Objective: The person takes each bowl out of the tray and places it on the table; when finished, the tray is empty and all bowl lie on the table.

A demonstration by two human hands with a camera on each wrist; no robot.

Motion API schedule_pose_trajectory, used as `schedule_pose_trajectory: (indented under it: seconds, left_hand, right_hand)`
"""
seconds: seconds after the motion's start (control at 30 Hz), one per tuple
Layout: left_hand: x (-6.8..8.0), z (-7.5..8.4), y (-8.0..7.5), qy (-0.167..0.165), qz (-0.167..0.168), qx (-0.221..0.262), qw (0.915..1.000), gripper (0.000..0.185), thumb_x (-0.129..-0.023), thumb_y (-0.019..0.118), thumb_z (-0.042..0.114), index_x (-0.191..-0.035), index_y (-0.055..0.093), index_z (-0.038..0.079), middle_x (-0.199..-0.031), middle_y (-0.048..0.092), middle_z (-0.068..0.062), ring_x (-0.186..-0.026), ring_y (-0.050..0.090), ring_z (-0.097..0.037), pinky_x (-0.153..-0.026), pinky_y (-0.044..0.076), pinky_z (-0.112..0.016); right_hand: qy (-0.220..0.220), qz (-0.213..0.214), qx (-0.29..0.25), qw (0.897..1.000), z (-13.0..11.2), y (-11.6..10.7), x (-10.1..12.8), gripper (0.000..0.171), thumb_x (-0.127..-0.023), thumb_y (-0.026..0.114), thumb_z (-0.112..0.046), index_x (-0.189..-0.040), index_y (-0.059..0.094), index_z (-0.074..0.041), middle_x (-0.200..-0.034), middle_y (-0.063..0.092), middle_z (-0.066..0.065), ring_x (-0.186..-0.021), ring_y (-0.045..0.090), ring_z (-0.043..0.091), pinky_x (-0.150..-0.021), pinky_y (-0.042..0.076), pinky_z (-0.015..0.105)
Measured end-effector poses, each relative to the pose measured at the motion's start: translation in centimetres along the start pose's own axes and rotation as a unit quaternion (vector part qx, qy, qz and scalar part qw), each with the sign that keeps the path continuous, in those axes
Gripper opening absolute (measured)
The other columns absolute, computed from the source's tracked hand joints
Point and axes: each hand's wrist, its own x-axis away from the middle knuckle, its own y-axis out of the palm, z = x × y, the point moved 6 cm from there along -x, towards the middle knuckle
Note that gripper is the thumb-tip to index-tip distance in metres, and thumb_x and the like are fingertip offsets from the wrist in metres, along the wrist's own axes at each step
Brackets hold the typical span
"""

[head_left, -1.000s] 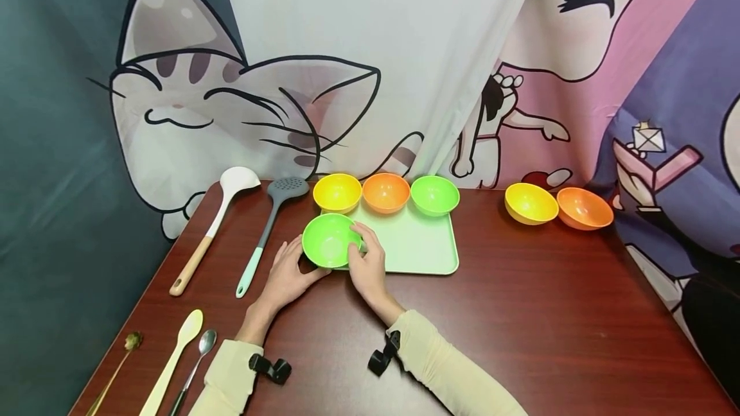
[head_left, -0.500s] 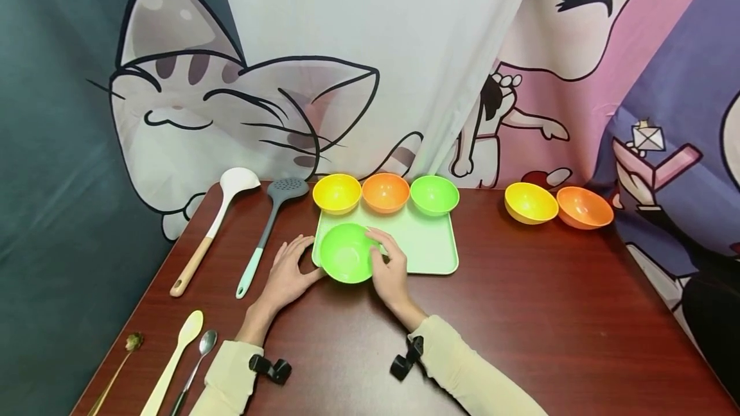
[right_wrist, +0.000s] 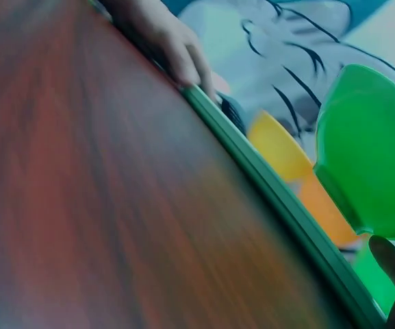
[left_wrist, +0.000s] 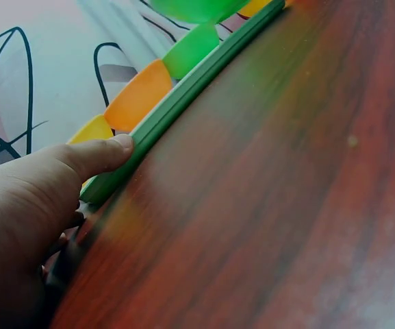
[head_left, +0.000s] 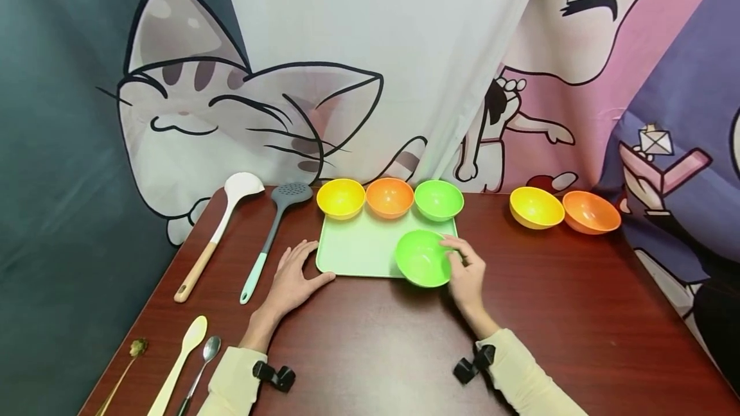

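the green bowl (head_left: 424,266) has slid right, right fingers (head_left: 457,250) pinching it; left fingers (head_left: 296,257) spread against tray (head_left: 358,250).

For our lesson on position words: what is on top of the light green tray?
Three bowls line the tray's far edge: yellow bowl, orange bowl, green bowl. The right hand holds a second green bowl at the near right corner; the tray beneath it is hidden.

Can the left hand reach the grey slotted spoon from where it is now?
Probably yes. The left hand rests at the tray's near left corner, and the slotted spoon lies just beside it on bare table, nothing between.
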Motion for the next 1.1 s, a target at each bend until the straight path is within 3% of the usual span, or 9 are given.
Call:
schedule_pose_trajectory:
  seconds: [0.1,0.17,0.3,0.5,0.7,0.97,1.1]
  left_hand:
    - [-0.1,0.0,-0.2,0.003,0.004,0.003,1.0,0.083,-0.081,0.079,0.05,-0.146,0.047,0.009,-0.151,0.047,-0.015,-0.15,0.03,-0.031,-0.126,0.009,-0.052]
    - [-0.1,0.0,-0.1,0.006,0.005,0.004,1.0,0.083,-0.081,0.078,0.051,-0.146,0.047,0.01,-0.151,0.048,-0.014,-0.15,0.03,-0.031,-0.126,0.009,-0.052]
    - [0.1,-0.1,0.0,0.008,0.001,0.0,1.0,0.082,-0.081,0.078,0.052,-0.146,0.048,0.012,-0.151,0.048,-0.013,-0.15,0.03,-0.031,-0.126,0.01,-0.053]
    - [0.4,-0.1,0.1,0.008,0.001,-0.001,1.0,0.079,-0.081,0.079,0.05,-0.145,0.05,0.013,-0.151,0.049,-0.011,-0.15,0.031,-0.029,-0.126,0.01,-0.053]
    - [0.3,-0.1,0.0,0.016,0.003,0.0,0.9999,0.076,-0.082,0.079,0.05,-0.144,0.053,0.013,-0.15,0.05,-0.011,-0.15,0.031,-0.03,-0.126,0.01,-0.054]
    - [0.1,-0.1,0.0,0.017,0.001,0.002,0.9999,0.076,-0.081,0.078,0.05,-0.143,0.053,0.013,-0.15,0.05,-0.011,-0.15,0.031,-0.03,-0.125,0.01,-0.055]
    - [0.0,-0.1,0.0,0.016,0.002,0.002,0.9999,0.075,-0.082,0.079,0.05,-0.142,0.054,0.013,-0.149,0.051,-0.011,-0.149,0.032,-0.03,-0.125,0.01,-0.054]
  right_hand:
    - [0.01,0.038,0.002,0.999,1.8,-2.4,-1.3,0.024,-0.087,0.047,0.02,-0.097,0.068,0.019,-0.111,0.066,0.034,-0.105,0.066,0.009,-0.09,0.05,0.014]
    - [0.03,0.077,0.0,0.997,2.9,-4.3,-2.1,0.024,-0.088,0.048,0.017,-0.099,0.07,0.017,-0.109,0.071,0.023,-0.104,0.066,0.008,-0.088,0.051,0.013]
    - [0.076,0.157,0.014,0.985,4.4,-8.0,-3.3,0.026,-0.09,0.049,0.011,-0.101,0.073,0.01,-0.101,0.075,0.003,-0.101,0.065,0.006,-0.082,0.05,0.013]
    - [0.124,0.223,0.061,0.965,5.8,-11.6,-4.3,0.029,-0.091,0.05,0.005,-0.107,0.074,0.003,-0.107,0.071,0.011,-0.093,0.06,0.007,-0.071,0.049,0.013]
    - [0.166,0.204,0.068,0.962,6.4,-11.5,-4.9,0.032,-0.095,0.053,-0.002,-0.122,0.069,0.001,-0.115,0.062,0.003,-0.078,0.056,0.005,-0.058,0.051,0.01]
    - [0.163,0.197,0.069,0.964,6.7,-10.8,-5.5,0.032,-0.096,0.053,-0.003,-0.125,0.065,0.003,-0.111,0.054,-0.008,-0.09,0.054,0.004,-0.063,0.053,0.009]
    - [0.161,0.195,0.073,0.965,6.9,-10.4,-5.7,0.033,-0.097,0.052,-0.003,-0.127,0.064,0.002,-0.118,0.054,-0.004,-0.098,0.053,0.006,-0.066,0.053,0.009]
